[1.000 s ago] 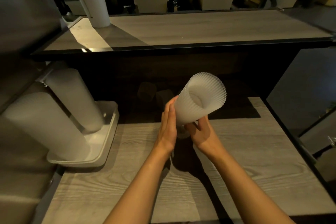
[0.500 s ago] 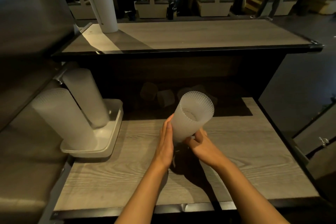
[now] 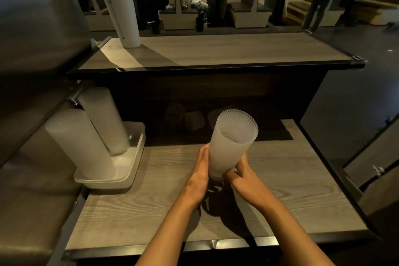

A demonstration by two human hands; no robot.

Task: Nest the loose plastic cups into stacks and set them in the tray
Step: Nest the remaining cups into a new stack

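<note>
Two hands hold one tall stack of nested cups [image 3: 232, 142] between them, above the wooden counter [image 3: 291, 179]. The long axis of the stack is near upright, and its open fluted mouth leans a little up and away from the person. The left hand [image 3: 199, 170] lies flat on the stack's left side with straight fingers. The right hand [image 3: 241, 175] has its fingers curled round the low part of the stack on the right side. The tray [image 3: 131, 170] is to the left of both hands, near but apart, so the left hand is the nearer one. Two other stacks [image 3: 101, 121] already stand in the tray and lean to the left. I judge the next move must carry the stack leftward, with its base going down first into the free right part of the tray. Some loose cups [image 3: 194, 121] lie in the shadow beyond the hands.
</note>
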